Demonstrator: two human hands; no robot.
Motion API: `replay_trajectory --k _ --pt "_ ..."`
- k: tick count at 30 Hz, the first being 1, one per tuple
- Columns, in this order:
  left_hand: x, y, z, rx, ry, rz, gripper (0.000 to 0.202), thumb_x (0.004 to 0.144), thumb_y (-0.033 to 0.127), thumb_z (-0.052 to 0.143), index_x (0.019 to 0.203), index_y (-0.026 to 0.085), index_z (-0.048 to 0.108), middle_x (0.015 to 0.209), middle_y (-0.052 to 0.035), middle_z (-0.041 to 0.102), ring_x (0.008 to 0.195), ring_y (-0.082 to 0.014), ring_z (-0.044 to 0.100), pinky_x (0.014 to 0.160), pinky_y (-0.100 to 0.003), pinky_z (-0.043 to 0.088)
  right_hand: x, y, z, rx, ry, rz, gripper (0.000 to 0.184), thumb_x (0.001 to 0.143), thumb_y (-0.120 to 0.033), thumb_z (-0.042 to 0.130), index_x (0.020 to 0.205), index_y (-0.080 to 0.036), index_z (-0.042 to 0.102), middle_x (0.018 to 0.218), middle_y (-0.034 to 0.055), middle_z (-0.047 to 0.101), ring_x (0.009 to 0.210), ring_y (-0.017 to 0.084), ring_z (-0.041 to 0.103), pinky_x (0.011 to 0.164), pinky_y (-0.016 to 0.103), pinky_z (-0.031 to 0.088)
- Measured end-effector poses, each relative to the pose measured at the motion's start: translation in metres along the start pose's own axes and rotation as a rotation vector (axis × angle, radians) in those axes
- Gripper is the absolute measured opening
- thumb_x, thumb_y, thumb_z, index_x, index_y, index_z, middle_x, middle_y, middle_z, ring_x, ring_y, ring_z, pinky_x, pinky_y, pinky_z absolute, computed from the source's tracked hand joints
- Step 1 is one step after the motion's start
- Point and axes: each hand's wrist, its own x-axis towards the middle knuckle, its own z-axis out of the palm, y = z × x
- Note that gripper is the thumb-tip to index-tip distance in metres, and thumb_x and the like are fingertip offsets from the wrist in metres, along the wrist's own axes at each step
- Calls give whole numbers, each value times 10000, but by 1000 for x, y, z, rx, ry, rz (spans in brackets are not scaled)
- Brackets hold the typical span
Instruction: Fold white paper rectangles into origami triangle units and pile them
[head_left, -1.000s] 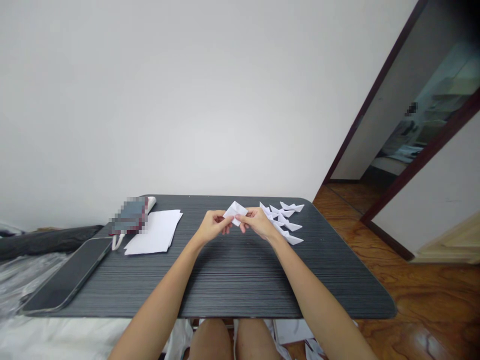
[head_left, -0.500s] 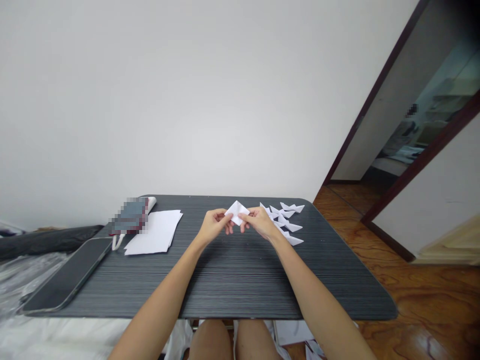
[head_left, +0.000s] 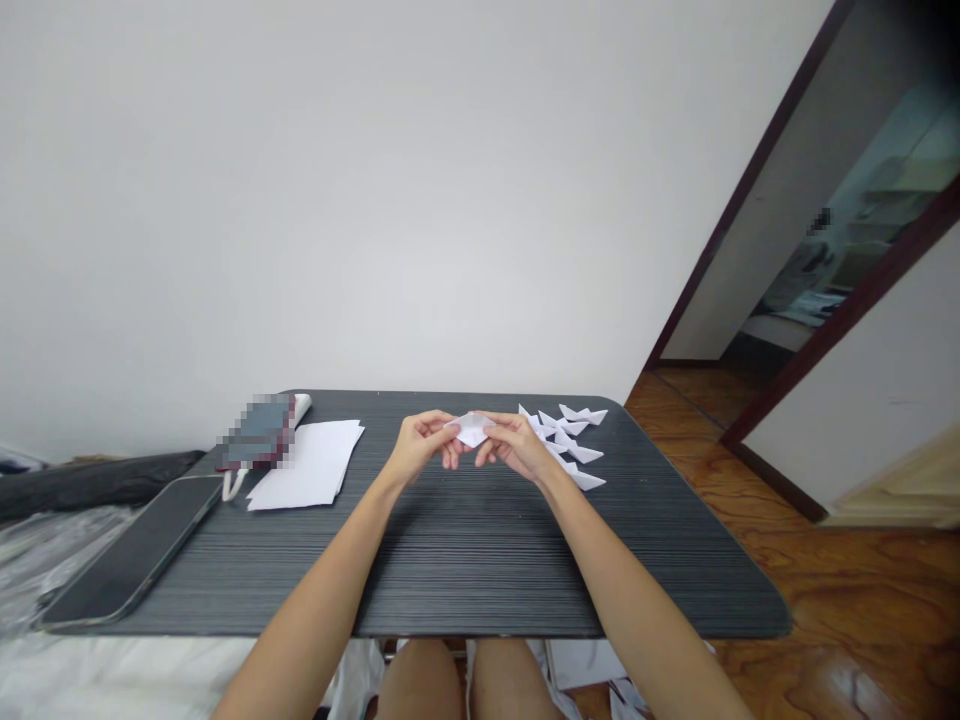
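Folded white paper [head_left: 472,429], small, is held just above the dark table [head_left: 465,570] at the centre of the frame. It is pinched from both sides: the left hand [head_left: 420,452] is closed on its left edge, the right hand [head_left: 517,448] on its right edge. Phone [head_left: 135,550], dark, is laid flat at lower left. Blank sheets [head_left: 307,468] are stacked left of centre. Finished paper folds [head_left: 576,448] are grouped just right of the right hand.

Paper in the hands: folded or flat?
Folded. The paper pinched between left hand and right hand is a small pointed shape, unlike the flat sheets on the table.
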Motion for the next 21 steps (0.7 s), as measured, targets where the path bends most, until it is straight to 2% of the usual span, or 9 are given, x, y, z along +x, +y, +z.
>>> replay_trajectory --k 6,10,13,21 --pt "0 -3 0 -1 -47 -100 262 681 308 590 748 55 579 490 -30 586 338 -108 520 307 -181 365 -3 -6 0 -84 -103 15 335 744 -311 529 1008 -108 562 627 50 630 448 122 585 361 173 303" --pt "0 -3 1 -71 -12 -80 332 700 294 572 912 38 582 491 -31 589 351 -107 524 319 -182 365 -4 -9 -3 -34 -158 34 362 736 -279 544 1061 -121 531 682 58 637 540 140 613 424 183 348" --pt "-1 -2 2 -107 -7 -56 362 699 271 575 982 44 570 512 -36 601 377 -112 539 350 -192 387 -5 -10 -6 -2 -150 33 366 727 -253 553 1070 -127 529 671 58 646 579 139 613 481 199 378" --pt "-4 0 -2 -176 -31 -67 238 639 199 606 835 66 635 568 -61 636 466 -155 582 486 -302 484 -6 -9 -7 -26 -110 49 240 675 -254 579 868 -120 627 651 75 660 598 149 603 560 255 414"
